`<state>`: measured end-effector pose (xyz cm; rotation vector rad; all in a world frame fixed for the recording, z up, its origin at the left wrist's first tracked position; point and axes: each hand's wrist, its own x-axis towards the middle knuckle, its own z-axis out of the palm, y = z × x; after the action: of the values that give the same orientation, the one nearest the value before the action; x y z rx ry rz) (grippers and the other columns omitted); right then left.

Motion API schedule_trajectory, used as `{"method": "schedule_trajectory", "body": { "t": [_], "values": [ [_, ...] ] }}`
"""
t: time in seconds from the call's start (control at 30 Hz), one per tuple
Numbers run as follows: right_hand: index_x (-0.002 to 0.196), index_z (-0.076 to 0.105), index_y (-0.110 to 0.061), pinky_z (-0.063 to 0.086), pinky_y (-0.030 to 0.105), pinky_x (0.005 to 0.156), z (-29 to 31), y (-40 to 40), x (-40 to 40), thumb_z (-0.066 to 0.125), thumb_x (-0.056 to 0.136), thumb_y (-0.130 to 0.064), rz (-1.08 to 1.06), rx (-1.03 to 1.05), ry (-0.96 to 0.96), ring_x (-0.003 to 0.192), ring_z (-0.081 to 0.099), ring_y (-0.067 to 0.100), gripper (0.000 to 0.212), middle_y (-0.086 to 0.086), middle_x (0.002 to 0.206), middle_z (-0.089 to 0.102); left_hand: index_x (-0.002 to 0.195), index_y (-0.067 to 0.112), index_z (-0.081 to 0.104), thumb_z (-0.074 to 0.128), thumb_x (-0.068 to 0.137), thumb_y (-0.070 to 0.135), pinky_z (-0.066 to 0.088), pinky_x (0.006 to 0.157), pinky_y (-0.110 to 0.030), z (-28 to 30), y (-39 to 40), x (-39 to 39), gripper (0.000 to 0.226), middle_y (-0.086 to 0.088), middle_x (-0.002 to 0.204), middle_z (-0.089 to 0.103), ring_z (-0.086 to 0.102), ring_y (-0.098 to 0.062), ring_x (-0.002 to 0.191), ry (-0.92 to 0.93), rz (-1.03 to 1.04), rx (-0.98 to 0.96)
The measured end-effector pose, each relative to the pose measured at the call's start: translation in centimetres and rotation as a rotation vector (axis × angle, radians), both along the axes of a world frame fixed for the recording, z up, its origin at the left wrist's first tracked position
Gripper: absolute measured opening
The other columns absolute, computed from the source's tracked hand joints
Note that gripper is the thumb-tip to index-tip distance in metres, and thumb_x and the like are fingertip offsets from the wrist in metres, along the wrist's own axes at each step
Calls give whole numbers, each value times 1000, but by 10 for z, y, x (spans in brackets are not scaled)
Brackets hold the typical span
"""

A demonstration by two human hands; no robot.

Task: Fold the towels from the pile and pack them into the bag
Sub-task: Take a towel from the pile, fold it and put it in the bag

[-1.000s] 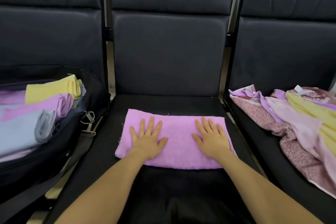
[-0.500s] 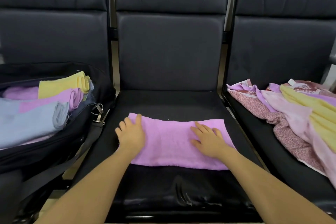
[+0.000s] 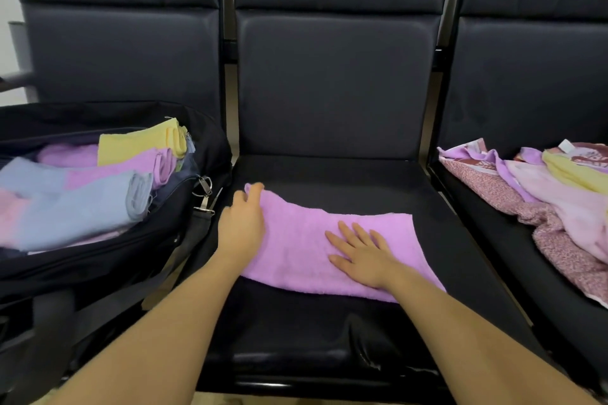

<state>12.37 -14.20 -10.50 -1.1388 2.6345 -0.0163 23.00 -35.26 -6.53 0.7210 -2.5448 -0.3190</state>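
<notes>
A purple towel (image 3: pixel 312 240), folded into a long strip, lies across the middle black seat (image 3: pixel 329 181). My left hand (image 3: pixel 241 223) is at the strip's left end, fingers curled round its edge, and that end is slightly lifted. My right hand (image 3: pixel 362 253) presses flat on the right half, fingers spread. On the left seat stands an open black bag (image 3: pixel 98 266) holding folded towels: yellow (image 3: pixel 138 143), purple (image 3: pixel 131 168) and blue (image 3: pixel 82 204). The pile of unfolded towels (image 3: pixel 559 200) lies on the right seat.
Three black padded seats stand in a row with upright backrests (image 3: pixel 329 82) behind them. The bag's strap and metal clasps (image 3: pixel 204 194) hang at the gap between the left and middle seats. The front of the middle seat is bare.
My left hand slid from the middle of the towel to its left end and took hold of the edge, which now lifts. My right hand shifted slightly toward the centre, still flat.
</notes>
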Motion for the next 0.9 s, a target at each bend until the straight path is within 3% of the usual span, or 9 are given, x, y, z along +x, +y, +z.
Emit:
{"method": "schedule_trajectory", "body": {
  "t": [0.1,0.2,0.3,0.4,0.53,0.63,0.7,0.8,0.9],
  "values": [
    [150,-4,-44,-11,41,117,-5,-27,9,15,101,-53,17,-42,-26,146,-19,16,53,-10,159,-19,131,10,51,53,94,8,40,79,-40,12,-11,10,38,-15,109,61,60,-37,86,176,-54,-57],
    [150,-4,-44,-12,42,117,-8,-46,16,14,101,-53,22,-91,-51,146,-20,16,54,-9,158,-19,117,5,61,63,83,3,43,69,-38,18,-14,12,34,-13,87,67,62,-33,66,284,-202,-145],
    [151,2,-43,-11,41,117,-7,-51,20,21,100,-53,20,-157,-132,146,-18,13,55,-10,159,-16,112,7,65,61,82,9,37,65,-30,22,-9,8,30,-9,88,69,61,-28,63,336,-285,-148],
    [150,18,-42,-4,39,118,5,-36,12,33,98,-54,-8,-280,-250,147,-6,9,55,-13,161,-2,107,11,68,57,84,12,32,66,-24,26,5,-1,26,-3,90,69,60,-21,71,353,-327,-131],
    [142,35,-43,6,36,112,22,11,-3,38,98,-51,-101,-268,-97,143,16,11,45,-16,157,19,100,10,66,59,85,3,43,65,-33,35,41,-18,18,-1,79,66,59,-24,63,388,-338,-72],
    [138,43,-38,12,31,106,26,36,-7,38,100,-41,-214,-331,-100,134,33,11,39,-13,146,41,109,14,61,55,93,14,45,73,-37,36,74,-36,17,-1,87,66,59,-26,73,347,-304,88],
    [139,44,-33,16,34,106,28,44,-8,35,102,-38,-333,-443,-124,132,39,15,38,-7,142,47,114,29,54,51,96,31,48,77,-36,35,95,-46,19,5,89,67,61,-24,81,271,-290,238],
    [142,41,-26,18,38,108,36,50,-10,31,103,-34,-480,-593,-130,134,38,21,41,0,145,43,135,30,45,55,94,35,38,84,-18,38,118,-56,43,2,116,65,57,-17,112,52,-378,473],
    [143,39,-24,20,39,108,39,51,-9,32,103,-32,-458,-580,-95,133,38,21,42,2,145,42,139,24,46,41,101,33,33,86,-17,31,114,-53,40,0,130,58,51,-18,121,-41,-327,405]
  ]
}}
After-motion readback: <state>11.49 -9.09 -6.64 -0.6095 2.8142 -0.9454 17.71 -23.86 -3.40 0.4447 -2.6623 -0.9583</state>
